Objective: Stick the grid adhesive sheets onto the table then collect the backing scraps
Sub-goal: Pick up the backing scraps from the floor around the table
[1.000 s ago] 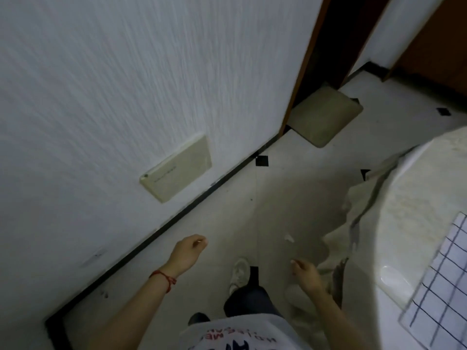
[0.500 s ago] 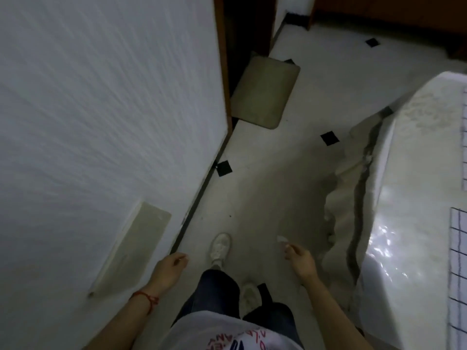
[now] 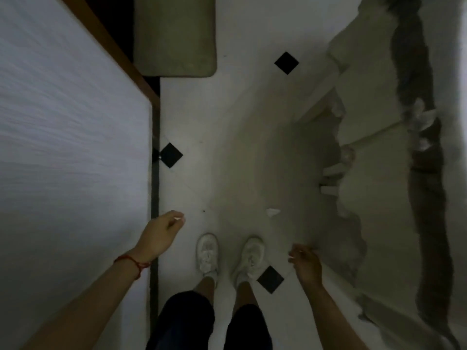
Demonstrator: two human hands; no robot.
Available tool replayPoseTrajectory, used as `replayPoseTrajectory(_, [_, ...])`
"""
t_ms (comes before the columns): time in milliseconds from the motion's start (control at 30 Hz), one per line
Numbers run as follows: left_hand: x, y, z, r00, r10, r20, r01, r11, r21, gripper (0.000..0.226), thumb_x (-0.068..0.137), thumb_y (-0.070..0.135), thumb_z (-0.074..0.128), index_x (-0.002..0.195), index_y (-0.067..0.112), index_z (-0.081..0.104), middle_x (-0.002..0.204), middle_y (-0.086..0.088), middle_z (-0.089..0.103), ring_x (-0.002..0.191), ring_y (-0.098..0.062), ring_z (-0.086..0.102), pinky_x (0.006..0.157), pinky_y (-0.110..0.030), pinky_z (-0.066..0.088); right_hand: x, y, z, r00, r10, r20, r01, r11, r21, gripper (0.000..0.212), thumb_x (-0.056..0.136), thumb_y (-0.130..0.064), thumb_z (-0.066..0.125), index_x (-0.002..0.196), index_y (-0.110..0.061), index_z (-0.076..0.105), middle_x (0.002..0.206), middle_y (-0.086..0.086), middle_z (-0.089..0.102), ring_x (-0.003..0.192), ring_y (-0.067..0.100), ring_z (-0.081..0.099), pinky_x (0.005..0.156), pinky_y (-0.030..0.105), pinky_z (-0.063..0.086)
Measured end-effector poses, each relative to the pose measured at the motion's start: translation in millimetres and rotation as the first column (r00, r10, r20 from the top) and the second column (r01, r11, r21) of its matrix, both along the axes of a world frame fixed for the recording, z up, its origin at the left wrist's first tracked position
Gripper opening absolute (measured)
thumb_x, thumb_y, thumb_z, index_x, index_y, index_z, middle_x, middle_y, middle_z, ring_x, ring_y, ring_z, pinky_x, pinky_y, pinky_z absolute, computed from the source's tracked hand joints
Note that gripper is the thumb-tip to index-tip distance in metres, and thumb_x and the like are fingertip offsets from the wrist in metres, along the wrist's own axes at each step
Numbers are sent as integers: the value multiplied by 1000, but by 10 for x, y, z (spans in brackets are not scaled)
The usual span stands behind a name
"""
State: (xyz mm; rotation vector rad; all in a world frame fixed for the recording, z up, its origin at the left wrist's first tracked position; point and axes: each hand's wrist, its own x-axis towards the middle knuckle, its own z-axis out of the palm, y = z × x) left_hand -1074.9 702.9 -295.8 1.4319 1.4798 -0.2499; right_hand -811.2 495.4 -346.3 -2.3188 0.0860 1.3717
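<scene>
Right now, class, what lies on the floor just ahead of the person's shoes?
A small white scrap lies on the pale tiled floor, ahead of the right shoe and clear of both hands. Whether it is backing paper is too blurred to tell.

The floor (image 3: 242, 117) is pale tile with small black diamond insets (image 3: 286, 62) at the tile corners, dimly lit and shadowed towards 3 o'clock. A white textured wall (image 3: 70, 152) fills the side from 8 to 10 o'clock, edged by a dark skirting strip (image 3: 154, 198). At 11 o'clock a brown door frame (image 3: 111, 46) meets a dark opening, and a grey-beige mat (image 3: 175, 34) lies at 12 o'clock.
</scene>
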Motion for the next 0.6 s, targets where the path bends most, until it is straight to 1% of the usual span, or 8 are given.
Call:
replayPoseTrajectory(67, [172,70,-573,1000,17,1,-17,1000,10,29,93,22,49,118,10,58,117,-10,62,97,-12,51,85,-19,34,87,69,-545,995,90,38,-89,996,-27,26,94,-18,47,115,-7,59,120,16,62,103,30,59,92,36,45])
replayPoseTrajectory(133, [334,74,-1152,998,55,18,-54,998,-7,26,93,20,49,114,10,61,114,-11,64,97,-16,55,87,-21,38,171,132,-1120,972,220,82,-216,975,-58,30,94,-19,51,119,-6,57,122,17,61,110,31,57,93,33,43])
replayPoseTrajectory(200, [480,27,-1704,996,85,36,-84,996,-34,24,93,19,50,109,8,63,111,-13,66,101,-25,59,95,-30,44,252,211,-1702,937,321,137,-312,946,-82,32,92,-18,54,119,-2,57,123,19,61,112,33,56,91,32,43])
replayPoseTrajectory(267, [604,-58,-2229,996,75,48,-72,996,-56,24,91,20,52,108,7,63,108,-16,67,102,-30,61,98,-38,46,321,304,-2284,917,352,188,-338,935,-107,32,91,-18,55,118,-2,57,121,20,61,110,33,57,87,30,42])
replayPoseTrajectory(367, [706,-192,-2930,997,62,53,-56,994,-94,24,91,20,52,109,8,63,107,-18,68,101,-30,62,97,-37,46,367,396,-3114,888,407,213,-393,913,-110,36,91,-19,56,123,-3,53,124,20,59,112,34,56,93,38,45])
replayPoseTrajectory(433, [690,-281,-3292,997,67,35,-62,990,-127,24,91,20,51,109,8,63,106,-19,68,101,-30,62,96,-36,47,392,446,-3565,864,436,252,-416,900,-129,41,89,-18,59,126,-2,51,128,23,55,116,36,53,97,40,43])
replayPoseTrajectory(533, [561,-409,-3703,1000,17,-6,-17,990,-143,24,92,22,50,110,10,62,105,-15,68,98,-27,63,87,-25,46,421,472,-4089,829,468,307,-433,884,-176,49,86,-17,63,130,-4,47,133,24,48,119,39,49,98,43,42])
replayPoseTrajectory(600, [443,-484,-3883,998,-50,-31,44,986,-159,25,93,23,49,111,11,61,106,-14,69,98,-25,64,85,-25,47,389,464,-4348,816,479,322,-441,878,-189,50,84,-16,65,129,-4,48,136,23,45,120,39,48,99,46,44])
